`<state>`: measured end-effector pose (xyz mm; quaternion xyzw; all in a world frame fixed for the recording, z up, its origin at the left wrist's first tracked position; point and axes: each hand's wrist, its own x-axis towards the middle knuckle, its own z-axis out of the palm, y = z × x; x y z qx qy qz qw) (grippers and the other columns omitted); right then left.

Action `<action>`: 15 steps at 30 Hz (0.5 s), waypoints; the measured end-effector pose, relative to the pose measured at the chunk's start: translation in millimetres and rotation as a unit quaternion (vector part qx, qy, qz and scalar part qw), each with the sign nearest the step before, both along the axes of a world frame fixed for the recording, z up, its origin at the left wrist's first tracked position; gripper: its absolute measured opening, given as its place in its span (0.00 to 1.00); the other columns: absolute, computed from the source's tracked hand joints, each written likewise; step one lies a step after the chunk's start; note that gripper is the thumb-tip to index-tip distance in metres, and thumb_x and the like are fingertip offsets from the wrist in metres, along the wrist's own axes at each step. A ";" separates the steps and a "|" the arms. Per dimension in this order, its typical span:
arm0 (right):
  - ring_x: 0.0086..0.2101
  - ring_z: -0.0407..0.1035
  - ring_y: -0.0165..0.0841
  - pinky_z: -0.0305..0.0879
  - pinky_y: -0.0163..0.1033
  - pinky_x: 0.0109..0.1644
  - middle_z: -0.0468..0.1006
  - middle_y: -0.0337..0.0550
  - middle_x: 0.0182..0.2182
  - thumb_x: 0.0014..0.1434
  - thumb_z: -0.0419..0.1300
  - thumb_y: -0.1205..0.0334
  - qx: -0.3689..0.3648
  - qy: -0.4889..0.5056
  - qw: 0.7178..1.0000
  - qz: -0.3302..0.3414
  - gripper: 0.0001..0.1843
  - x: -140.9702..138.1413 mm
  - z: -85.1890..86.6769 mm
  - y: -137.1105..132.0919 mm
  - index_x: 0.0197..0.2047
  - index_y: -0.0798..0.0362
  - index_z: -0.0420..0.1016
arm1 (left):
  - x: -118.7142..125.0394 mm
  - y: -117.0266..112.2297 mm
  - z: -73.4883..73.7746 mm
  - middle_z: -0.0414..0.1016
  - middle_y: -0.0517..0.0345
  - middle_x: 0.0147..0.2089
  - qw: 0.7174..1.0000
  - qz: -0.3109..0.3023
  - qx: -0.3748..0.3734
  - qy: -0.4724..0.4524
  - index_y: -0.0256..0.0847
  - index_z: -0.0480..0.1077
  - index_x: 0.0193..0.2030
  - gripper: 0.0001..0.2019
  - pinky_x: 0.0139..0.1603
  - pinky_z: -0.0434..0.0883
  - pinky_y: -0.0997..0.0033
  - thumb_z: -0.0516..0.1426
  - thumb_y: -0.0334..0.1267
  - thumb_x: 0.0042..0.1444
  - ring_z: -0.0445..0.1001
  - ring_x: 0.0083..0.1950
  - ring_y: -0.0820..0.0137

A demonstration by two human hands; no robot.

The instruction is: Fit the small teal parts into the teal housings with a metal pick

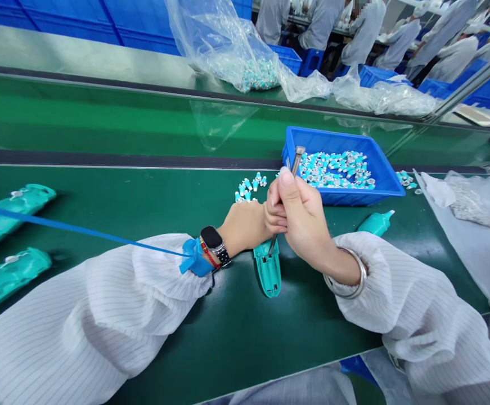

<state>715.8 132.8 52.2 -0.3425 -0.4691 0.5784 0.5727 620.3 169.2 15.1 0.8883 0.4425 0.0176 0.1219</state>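
While the left hand [247, 225] clasps the top of a teal housing [268, 273] that rests on the bench [236, 332] with its long axis from 6 to 12 o'clock, the right hand [301, 216], touching the left, is fisted round a metal driver [297, 160] slanting down toward 7 o'clock into the housing. Beyond, at 1 o'clock, a blue tray [386, 169] holds small teal parts; no writing is legible.

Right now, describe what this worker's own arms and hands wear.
Both arms wear white, finely striped sleeves with gathered cuffs. The left wrist carries a black smartwatch, a red band and a blue strap trailing a blue cord; the right wrist, a silver bangle.
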 end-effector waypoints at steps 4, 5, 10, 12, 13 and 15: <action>0.17 0.46 0.20 0.44 0.28 0.18 0.50 0.30 0.17 0.61 0.53 0.48 0.042 -0.025 0.999 0.023 0.21 -4.1 -0.2 -0.3 0.24 0.53 0.59 | -1.0 -0.6 -3.3 0.74 0.48 0.34 0.998 0.004 -0.004 -0.056 0.37 0.70 0.29 0.19 0.33 0.62 0.65 0.48 0.49 0.57 0.71 0.39 0.59; 0.17 0.46 0.21 0.45 0.29 0.18 0.51 0.31 0.18 0.63 0.52 0.50 0.050 -0.033 0.998 0.028 0.20 -4.4 0.0 -1.3 0.24 0.53 0.59 | -1.1 -1.1 -3.8 0.73 0.49 0.33 0.997 0.006 0.000 -0.074 0.37 0.69 0.28 0.18 0.33 0.61 0.66 0.49 0.48 0.57 0.70 0.39 0.60; 0.19 0.47 0.23 0.46 0.31 0.21 0.50 0.32 0.18 0.64 0.50 0.52 0.081 -0.041 0.996 0.020 0.20 -1.3 -1.6 -14.3 0.24 0.53 0.57 | -0.8 -3.0 1.3 0.71 0.51 0.31 0.998 0.020 -0.012 -0.051 0.35 0.68 0.28 0.09 0.31 0.59 0.69 0.51 0.37 0.54 0.68 0.34 0.66; 0.20 0.48 0.23 0.46 0.32 0.22 0.50 0.32 0.19 0.65 0.50 0.52 0.116 -0.050 0.992 0.014 0.20 1.5 -4.3 -21.5 0.24 0.53 0.56 | -0.2 -2.7 4.6 0.71 0.51 0.30 0.999 0.008 -0.028 -0.027 0.35 0.70 0.29 0.09 0.30 0.59 0.70 0.51 0.35 0.53 0.68 0.32 0.67; 0.20 0.48 0.23 0.46 0.33 0.22 0.50 0.33 0.19 0.65 0.49 0.53 0.136 -0.057 0.989 0.012 0.20 3.2 -6.0 -25.2 0.25 0.53 0.57 | 0.2 -2.4 5.6 0.71 0.51 0.28 0.999 0.003 -0.032 -0.019 0.34 0.71 0.30 0.10 0.30 0.59 0.69 0.50 0.35 0.54 0.68 0.31 0.67; 0.20 0.48 0.24 0.46 0.33 0.23 0.51 0.33 0.19 0.66 0.48 0.53 0.169 -0.068 0.983 0.007 0.18 7.4 -9.8 -32.3 0.26 0.53 0.58 | 1.6 -1.9 6.0 0.70 0.51 0.26 1.000 0.008 -0.029 -0.008 0.34 0.72 0.31 0.15 0.30 0.60 0.69 0.47 0.38 0.56 0.69 0.30 0.65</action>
